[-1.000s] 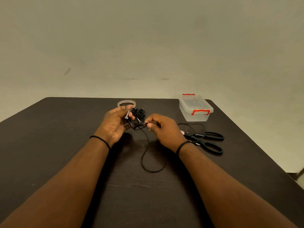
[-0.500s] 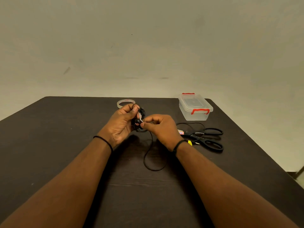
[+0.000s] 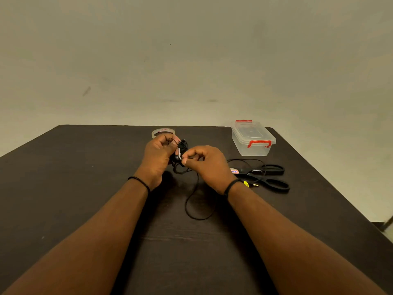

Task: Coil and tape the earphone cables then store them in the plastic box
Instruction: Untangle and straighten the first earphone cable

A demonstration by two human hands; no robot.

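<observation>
A black earphone cable [image 3: 192,201] is partly bundled between my hands above the dark table [image 3: 63,188]. My left hand [image 3: 158,154] grips the bundle with curled fingers. My right hand [image 3: 207,161] pinches the cable at the bundle's near side. A loose loop of the cable hangs down onto the table and runs under my right wrist. The clear plastic box [image 3: 253,138] with red latches stands closed at the back right. A roll of clear tape [image 3: 162,132] lies just behind my left hand.
Black scissors [image 3: 270,177] lie to the right of my right hand, with another stretch of black cable curving around them and a small yellow-tipped plug beside my wrist. The table's far edge meets a plain wall; its right edge slopes off near the box.
My hands have drawn closer together and slightly away from me. The right hand moved in to the bundle, and the loose loop on the table shortened a little.
</observation>
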